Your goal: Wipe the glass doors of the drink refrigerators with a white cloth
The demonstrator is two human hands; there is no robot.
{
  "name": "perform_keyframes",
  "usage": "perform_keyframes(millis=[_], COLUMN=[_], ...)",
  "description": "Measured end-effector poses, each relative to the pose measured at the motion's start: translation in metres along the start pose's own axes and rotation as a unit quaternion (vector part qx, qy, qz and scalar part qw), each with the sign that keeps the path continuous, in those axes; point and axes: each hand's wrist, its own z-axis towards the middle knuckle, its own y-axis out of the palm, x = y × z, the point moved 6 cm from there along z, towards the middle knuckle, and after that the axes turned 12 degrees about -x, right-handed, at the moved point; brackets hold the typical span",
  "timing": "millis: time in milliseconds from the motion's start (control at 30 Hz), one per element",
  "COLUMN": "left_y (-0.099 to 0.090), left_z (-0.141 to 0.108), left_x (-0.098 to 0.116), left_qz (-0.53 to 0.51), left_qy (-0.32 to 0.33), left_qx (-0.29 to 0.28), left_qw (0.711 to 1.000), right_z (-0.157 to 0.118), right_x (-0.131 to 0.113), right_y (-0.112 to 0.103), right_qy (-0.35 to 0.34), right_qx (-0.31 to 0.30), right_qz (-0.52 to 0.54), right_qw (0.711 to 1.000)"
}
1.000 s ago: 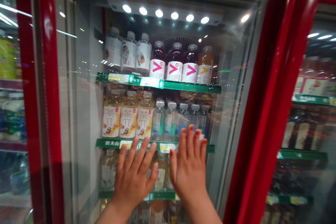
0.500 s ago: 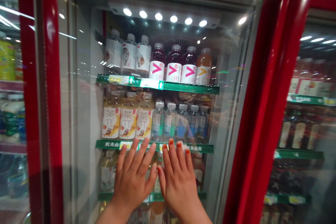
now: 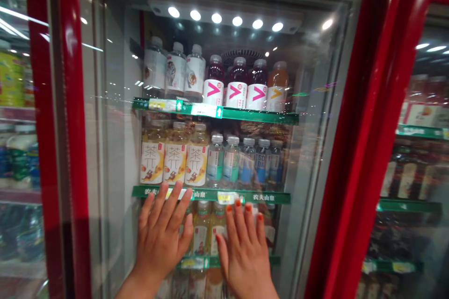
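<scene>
Shop aisle, row of coolers with red frames. Far left, neighbouring cooler (image 3: 16, 103) with yellow-labelled drinks, blurred behind its glass and cut off by the picture edge. Next, red door frame (image 3: 72, 126), then glass door (image 3: 112, 173), streaked with ceiling-light reflections. Left hand (image 3: 159, 238) flat against that glass, palm forward, fingers spread, nothing grasped. Fingertips reach about level with green shelf strip (image 3: 210, 195). Behind the glass, above this hand, tea bottles with 茶π labels (image 3: 175, 159). Top shelf, white-labelled bottles (image 3: 175, 72), then dark red drinks with pink chevrons (image 3: 228, 86) and one orange drink (image 3: 277, 86), under LED light bar (image 3: 224, 16). Middle shelf, right of the tea, clear water bottles (image 3: 231, 161). Right hand (image 3: 243, 257) also open and flat on the glass, just beside the left hand, orange-painted nails, not clenched, holding nothing. Bottles on lower shelf (image 3: 206, 229) sit between and behind the hands, partly hidden by them; their labels are hard to read. Lowest row cut off by bottom of frame. Whether the door is latched can't be made out. Far right, red frame (image 3: 358, 149), then next cooler (image 3: 410, 173) with dark bottles, dim behind reflections.
</scene>
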Motion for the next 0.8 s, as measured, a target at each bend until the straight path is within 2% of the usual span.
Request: perform_keyframes(millis=[67, 100, 167, 200, 233, 300, 333, 400, 467, 533, 600, 667, 733, 800], left_y=[0.0, 0.001, 0.001, 0.002, 0.002, 0.003, 0.002, 0.001, 0.002, 0.004, 0.005, 0.003, -0.002, -0.009], left_z=[-0.001, -0.001, -0.002, -0.002, -0.003, -0.003, -0.004, -0.005, -0.006, -0.006, -0.005, -0.005, -0.006, -0.009], left_x=[0.0, 0.0, 0.0, 0.0, -0.001, -0.001, -0.002, -0.003, -0.004, -0.005, -0.005, -0.005, -0.006, -0.01], left_qz=[0.003, 0.006, 0.011, 0.012, 0.012, 0.016, 0.023, 0.047, 0.062, 0.062, 0.064, 0.065, 0.049, 0.018], left_qy=[0.001, 0.002, 0.003, 0.001, -0.002, -0.006, -0.01, -0.023, -0.038, -0.046, -0.052, -0.053, -0.047, -0.037], left_qx=[0.002, 0.004, 0.006, 0.006, 0.005, 0.001, 0.004, 0.01, 0.004, -0.012, -0.015, -0.008, -0.008, -0.017], left_qw=[1.0, 1.0, 1.0, 1.0, 1.0, 1.0, 1.0, 0.999, 0.997, 0.997, 0.997, 0.996, 0.998, 0.999], right_z=[-0.01, -0.007, 0.015, 0.029, 0.042, 0.053, 0.049, 0.023, -0.009, -0.024, -0.012, 0.019, 0.048, 0.052], right_x=[0.03, 0.048, 0.073, 0.074, 0.068, 0.038, 0.02, -0.007, -0.004, 0.024, 0.052, 0.056, 0.031, -0.006], right_y=[-0.002, -0.005, -0.012, -0.015, -0.015, -0.011, -0.007, 0.002, 0.008, 0.008, 0.003, -0.004, -0.007, -0.002], right_qy=[0.07, 0.116, 0.182, 0.194, 0.191, 0.15, 0.119, 0.068, 0.072, 0.137, 0.207, 0.215, 0.169, 0.107], right_qx=[0.003, 0.007, 0.019, 0.023, 0.022, 0.009, 0.001, -0.01, -0.021, -0.028, -0.027, -0.021, -0.024, -0.043], right_qz=[-0.007, -0.003, 0.018, 0.028, 0.033, 0.031, 0.026, 0.015, 0.01, 0.027, 0.055, 0.065, 0.047, 0.035], right_qw=[0.998, 0.993, 0.983, 0.98, 0.981, 0.988, 0.993, 0.998, 0.997, 0.99, 0.976, 0.974, 0.984, 0.993])
